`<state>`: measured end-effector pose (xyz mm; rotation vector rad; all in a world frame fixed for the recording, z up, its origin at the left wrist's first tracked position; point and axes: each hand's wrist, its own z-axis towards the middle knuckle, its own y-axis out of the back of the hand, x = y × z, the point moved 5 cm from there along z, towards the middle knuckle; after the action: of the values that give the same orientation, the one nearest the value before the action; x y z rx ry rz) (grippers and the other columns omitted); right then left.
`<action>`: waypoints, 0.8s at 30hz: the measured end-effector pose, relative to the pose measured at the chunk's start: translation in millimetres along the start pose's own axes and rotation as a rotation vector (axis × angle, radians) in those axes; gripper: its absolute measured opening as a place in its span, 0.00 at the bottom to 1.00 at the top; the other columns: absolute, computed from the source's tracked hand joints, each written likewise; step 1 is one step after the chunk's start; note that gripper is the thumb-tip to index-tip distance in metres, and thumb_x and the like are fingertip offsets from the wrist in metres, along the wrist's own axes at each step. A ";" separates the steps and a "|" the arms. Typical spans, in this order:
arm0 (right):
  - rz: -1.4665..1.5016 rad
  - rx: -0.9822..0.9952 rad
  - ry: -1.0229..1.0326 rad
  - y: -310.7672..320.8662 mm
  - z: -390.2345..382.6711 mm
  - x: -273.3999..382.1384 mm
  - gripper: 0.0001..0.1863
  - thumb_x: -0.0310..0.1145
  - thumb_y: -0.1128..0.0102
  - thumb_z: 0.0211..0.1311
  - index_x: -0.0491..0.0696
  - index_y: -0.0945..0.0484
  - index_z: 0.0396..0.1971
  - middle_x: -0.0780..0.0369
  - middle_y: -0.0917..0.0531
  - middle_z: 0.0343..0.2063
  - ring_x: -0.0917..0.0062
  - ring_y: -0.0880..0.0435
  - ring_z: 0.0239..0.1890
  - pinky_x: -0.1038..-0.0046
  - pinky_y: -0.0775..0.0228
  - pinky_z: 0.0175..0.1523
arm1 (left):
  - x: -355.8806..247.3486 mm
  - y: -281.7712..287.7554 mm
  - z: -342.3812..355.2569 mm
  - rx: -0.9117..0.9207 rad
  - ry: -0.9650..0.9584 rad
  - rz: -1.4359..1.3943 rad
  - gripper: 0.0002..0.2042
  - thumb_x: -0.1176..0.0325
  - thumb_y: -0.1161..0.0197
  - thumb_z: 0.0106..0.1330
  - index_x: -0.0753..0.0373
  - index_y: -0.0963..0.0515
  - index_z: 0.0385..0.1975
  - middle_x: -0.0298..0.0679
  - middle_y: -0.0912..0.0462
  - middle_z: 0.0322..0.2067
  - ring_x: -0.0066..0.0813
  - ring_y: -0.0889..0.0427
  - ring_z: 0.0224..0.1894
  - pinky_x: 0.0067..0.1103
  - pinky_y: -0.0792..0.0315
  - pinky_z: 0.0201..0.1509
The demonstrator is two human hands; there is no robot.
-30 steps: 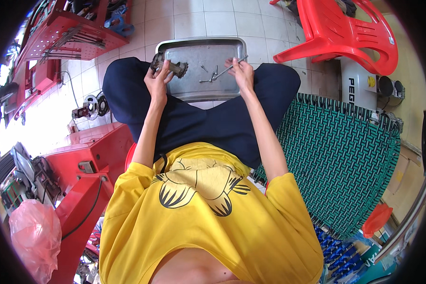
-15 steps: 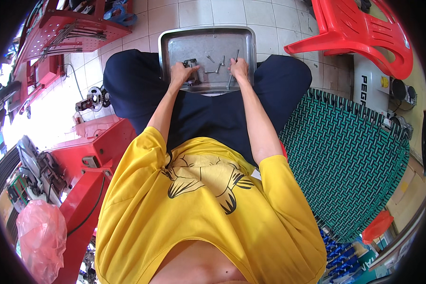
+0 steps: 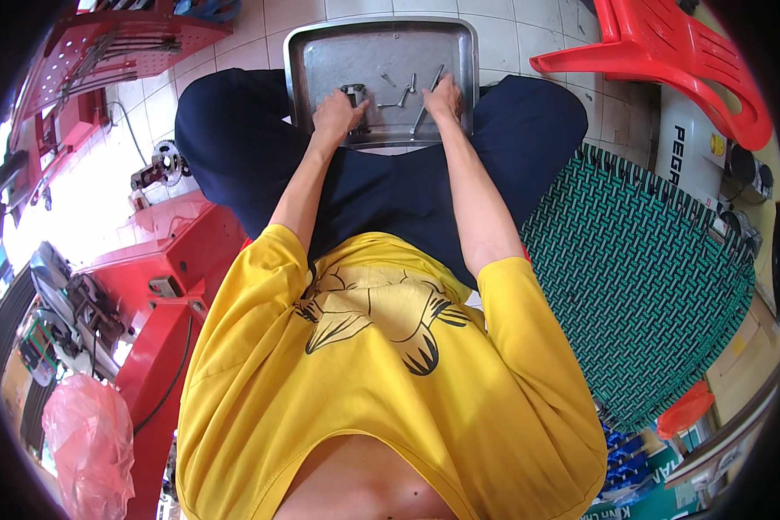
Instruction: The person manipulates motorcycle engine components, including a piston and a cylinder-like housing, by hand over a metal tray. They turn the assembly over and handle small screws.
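Note:
A shallow metal tray (image 3: 296, 69) lies between my legs. At its left side my left hand (image 3: 334, 114) is closed around a dark metal part (image 3: 354, 92), whose lower portion my fingers partly cover. Toward the tray's right side, my right hand (image 3: 443, 97) grips a slim metal rod (image 3: 419, 121), slanted with its upper end leaning right. Between my hands several small pieces rest on the tray bottom: a small bolt (image 3: 389, 80), a longer bolt (image 3: 412, 83) and a thin bent metal piece (image 3: 400, 101).
A red plastic chair (image 3: 667, 61) stands at the far right, above a green woven seat (image 3: 641, 286). Red metal equipment (image 3: 173, 234) is close on my left, with a chainring and crank (image 3: 166, 160) beyond it. A pink plastic bag (image 3: 88, 442) hangs at lower left.
The whole view has shifted slightly, so the tray sits higher in the picture. The rod in my right hand leans a little more. Both hands keep their holds.

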<state>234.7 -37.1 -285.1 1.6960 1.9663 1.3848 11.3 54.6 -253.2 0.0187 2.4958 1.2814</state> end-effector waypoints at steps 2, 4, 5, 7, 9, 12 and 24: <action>-0.031 -0.028 -0.019 0.5 2.9 -4.5 0.27 0.36 0.27 0.56 0.45 0.28 0.53 0.52 0.18 0.50 0.55 0.20 0.56 0.55 0.27 0.58 | -5.2 5.9 -10.3 -0.014 -0.034 0.064 0.34 0.40 0.34 0.61 0.72 0.23 0.48 0.62 0.16 0.42 0.62 0.16 0.48 0.44 0.22 0.53; -0.040 -0.027 -0.024 -1.2 3.2 -4.0 0.26 0.37 0.26 0.56 0.47 0.26 0.52 0.55 0.16 0.48 0.58 0.18 0.55 0.57 0.26 0.57 | -7.4 12.1 -18.0 0.015 -0.062 0.076 0.35 0.39 0.35 0.61 0.71 0.23 0.49 0.62 0.16 0.41 0.61 0.16 0.47 0.44 0.22 0.52; -0.035 -0.013 -0.020 -2.4 3.8 -3.5 0.26 0.36 0.26 0.56 0.48 0.26 0.52 0.56 0.15 0.47 0.58 0.18 0.55 0.57 0.26 0.57 | -8.2 15.2 -20.5 0.052 -0.075 0.054 0.34 0.39 0.35 0.62 0.69 0.23 0.50 0.61 0.15 0.41 0.60 0.16 0.47 0.44 0.22 0.52; -0.031 -0.025 -0.006 -2.3 6.0 -3.3 0.25 0.36 0.26 0.55 0.48 0.26 0.52 0.58 0.15 0.47 0.59 0.18 0.55 0.58 0.25 0.57 | -14.9 24.0 -28.0 0.097 -0.121 0.038 0.33 0.40 0.36 0.63 0.67 0.23 0.52 0.58 0.15 0.41 0.57 0.15 0.47 0.43 0.22 0.52; -0.037 -0.071 0.012 -0.8 6.6 -4.4 0.25 0.35 0.27 0.55 0.49 0.26 0.52 0.60 0.14 0.45 0.59 0.18 0.54 0.58 0.25 0.56 | -23.4 31.9 -42.4 0.119 -0.185 0.048 0.31 0.42 0.37 0.65 0.66 0.23 0.52 0.54 0.13 0.41 0.54 0.14 0.46 0.41 0.22 0.52; -0.078 -0.220 0.106 0.5 -3.6 0.2 0.21 0.34 0.27 0.53 0.52 0.22 0.48 0.61 0.14 0.40 0.63 0.17 0.51 0.60 0.25 0.54 | -22.1 41.6 -72.5 0.107 -0.267 -0.119 0.26 0.47 0.37 0.67 0.66 0.24 0.51 0.50 0.13 0.40 0.50 0.13 0.44 0.38 0.21 0.49; -0.258 0.177 0.713 -27.5 -53.6 44.0 0.15 0.39 0.30 0.57 0.52 0.16 0.43 0.60 0.15 0.39 0.61 0.15 0.46 0.57 0.23 0.49 | -44.0 48.7 -118.2 -0.092 -0.476 -0.155 0.12 0.61 0.39 0.69 0.63 0.23 0.43 0.46 0.13 0.34 0.49 0.14 0.37 0.38 0.22 0.41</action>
<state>166.2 -24.1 -258.5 1.0047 2.6151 1.9301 10.7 -16.7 -138.3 0.0948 1.9943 1.1657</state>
